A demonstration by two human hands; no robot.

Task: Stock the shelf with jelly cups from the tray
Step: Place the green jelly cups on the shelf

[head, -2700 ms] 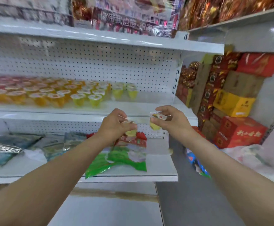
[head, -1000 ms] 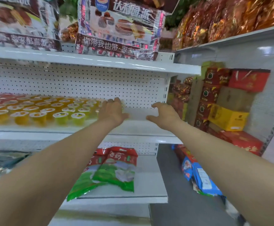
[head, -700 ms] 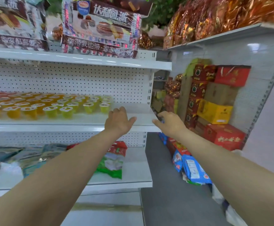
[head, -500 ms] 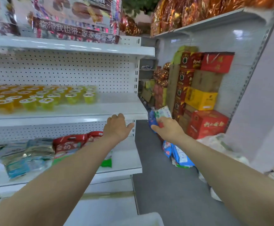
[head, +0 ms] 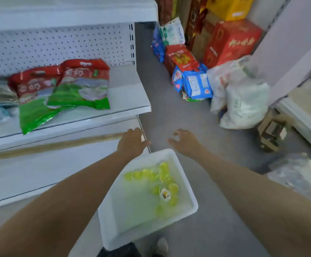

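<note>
A white tray [head: 186, 184] sits low in front of me on the grey floor, with several green jelly cups [head: 165, 176] loose inside it. My left hand [head: 133, 143] hovers above the tray's far left corner, fingers relaxed, holding nothing. Just beyond the tray's far edge, my right hand [head: 185, 140] hangs with loosely curled fingers, also holding nothing. The shelf [head: 128, 101] with the stocked jelly cups is out of view above; only the lower shelf shows.
Red and green snack bags [head: 80, 84] lie on the lower shelf at left. Blue and red packets [head: 193, 80], red boxes [head: 232, 41] and a white plastic bag [head: 243, 97] crowd the floor at back right. My shoe [head: 162, 245] is near the tray.
Both hands set their jelly cups on the upper shelf and came away holding nothing. My view swung down from the shelf to the tray on the floor, and both hands dropped toward it.
</note>
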